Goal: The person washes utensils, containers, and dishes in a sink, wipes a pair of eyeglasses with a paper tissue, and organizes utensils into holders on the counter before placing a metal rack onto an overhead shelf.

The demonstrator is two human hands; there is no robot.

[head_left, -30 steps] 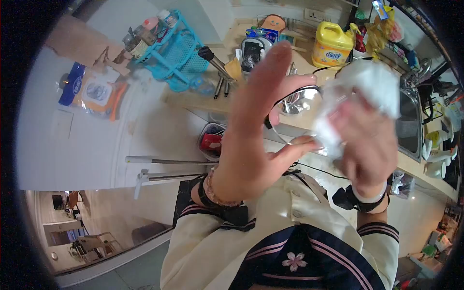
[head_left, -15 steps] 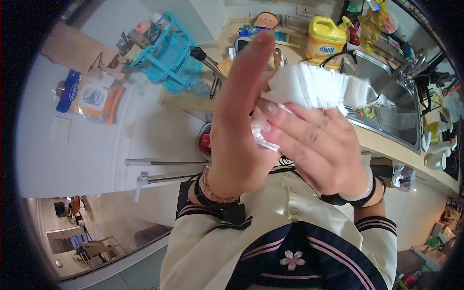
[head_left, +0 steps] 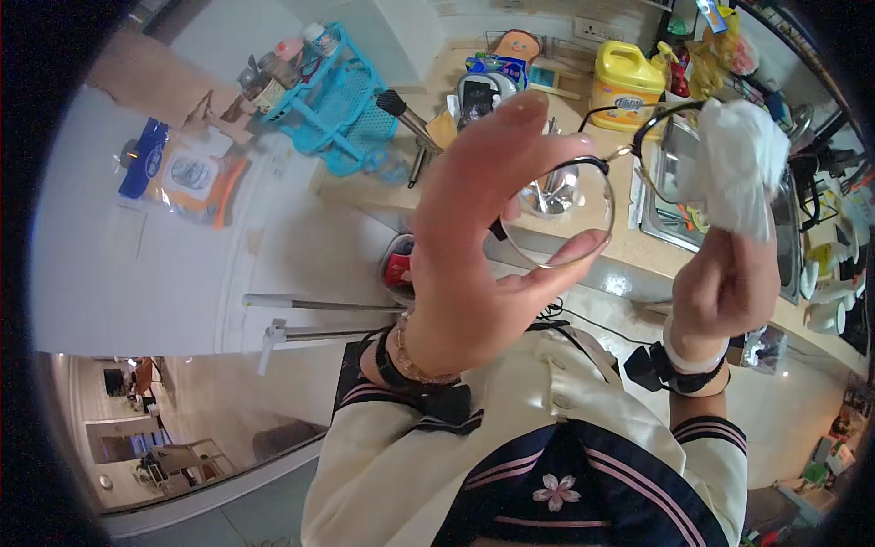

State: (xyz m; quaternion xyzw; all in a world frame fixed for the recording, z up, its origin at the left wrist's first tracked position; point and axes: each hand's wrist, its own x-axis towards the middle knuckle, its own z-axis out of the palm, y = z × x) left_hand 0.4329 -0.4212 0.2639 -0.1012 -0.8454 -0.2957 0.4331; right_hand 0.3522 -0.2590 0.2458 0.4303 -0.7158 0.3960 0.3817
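A pair of eyeglasses (head_left: 646, 165) with dark upper rims hangs in front of me, held by one lens. My left hand (head_left: 465, 264) is curled round that lens, fingers gripping its edge. In my right hand (head_left: 734, 283) a bunched white tissue (head_left: 743, 164) is pinched, its top sticking up above the fingers. The tissue overlaps the outer edge of the far lens in this view. One temple arm of the glasses points away toward the counter.
Behind the glasses runs a beige counter (head_left: 360, 190) with a yellow jug (head_left: 627, 84) and a steel sink (head_left: 661, 223). A blue plastic rack (head_left: 333, 114) stands at the left end. A wet-wipes pack (head_left: 187, 173) is at far left.
The tissue was wrapped over the glasses with both hands together. My right hand has moved right with the tissue, uncovering the lenses, while my left hand keeps hold of the glasses.
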